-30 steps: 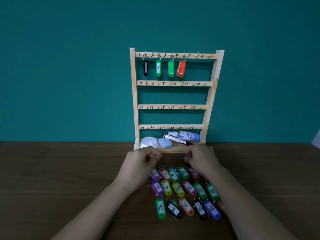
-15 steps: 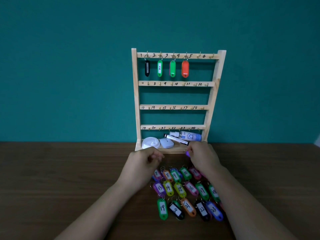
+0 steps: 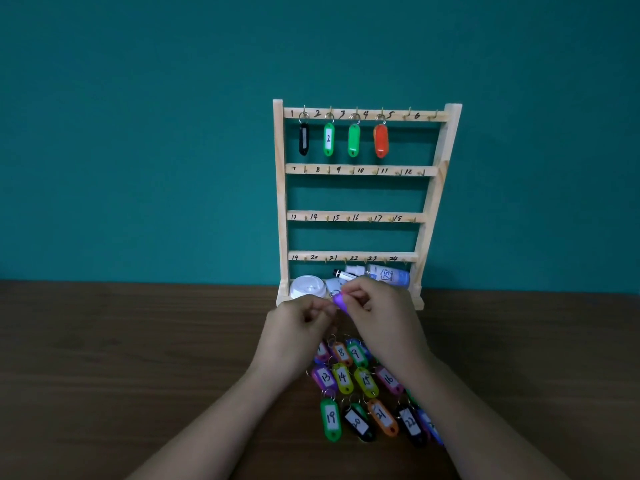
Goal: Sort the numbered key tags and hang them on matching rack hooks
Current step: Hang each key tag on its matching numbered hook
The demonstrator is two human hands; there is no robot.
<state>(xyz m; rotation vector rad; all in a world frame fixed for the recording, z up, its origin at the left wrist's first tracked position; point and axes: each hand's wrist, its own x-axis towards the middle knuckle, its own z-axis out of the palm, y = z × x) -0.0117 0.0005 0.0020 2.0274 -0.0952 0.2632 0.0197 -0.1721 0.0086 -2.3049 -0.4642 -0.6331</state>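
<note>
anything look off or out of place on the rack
Mostly tidy. On the rack, the black tag on hook 1 hangs turned nearly edge-on, and the green tag on hook 3 and orange tag show no number, unlike tag 2.

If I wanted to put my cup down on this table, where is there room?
Bare table left of the rack and left hand, and again right of the rack and right hand, which holds a purple tag. Crowded: the tags laid out before the rack, and the rack's base, packed with a lid, pen and bottle.
</note>
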